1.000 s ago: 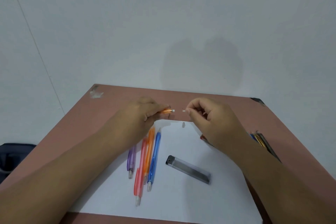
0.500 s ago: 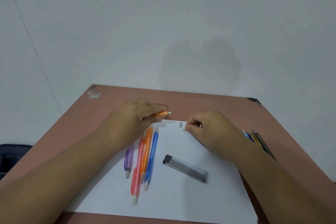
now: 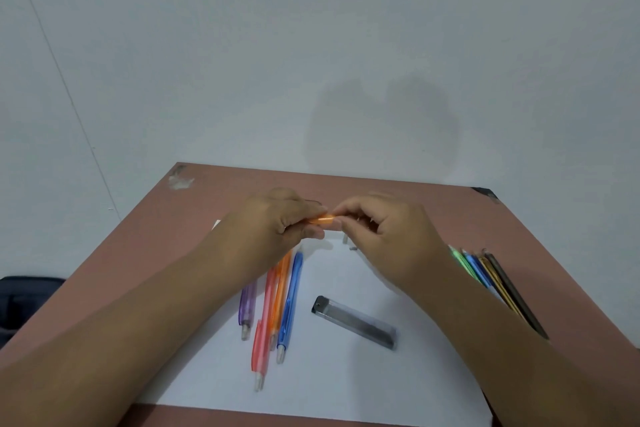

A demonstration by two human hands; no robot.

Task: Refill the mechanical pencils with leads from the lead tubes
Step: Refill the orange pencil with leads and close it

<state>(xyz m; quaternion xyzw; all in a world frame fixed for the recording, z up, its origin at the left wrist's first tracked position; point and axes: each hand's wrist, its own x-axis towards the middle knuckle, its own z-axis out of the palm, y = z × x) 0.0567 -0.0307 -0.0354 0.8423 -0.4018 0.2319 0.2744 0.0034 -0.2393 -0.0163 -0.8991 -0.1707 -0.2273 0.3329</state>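
My left hand [image 3: 280, 224] grips an orange mechanical pencil [image 3: 322, 219] and holds it level above the far edge of the white paper [image 3: 346, 374]. My right hand [image 3: 388, 239] pinches that pencil's right end with thumb and forefinger. Several more pencils lie side by side on the paper: purple [image 3: 247, 305], pink [image 3: 262, 329], orange [image 3: 281, 284] and blue [image 3: 291, 305]. A grey see-through lead tube [image 3: 355, 322] lies slanted on the paper to their right. Two small pale pieces [image 3: 348, 243] rest on the paper under my right hand.
The paper lies on a reddish-brown table [image 3: 138, 270] against a pale wall. A second bunch of several pencils [image 3: 491, 277] lies on the table behind my right forearm. A dark object [image 3: 20, 302] sits beyond the table's left edge.
My right hand held a small white piece, lowered to the paper near the loose pieces, then rose back to the end of the orange pencil. My left hand stayed almost still.
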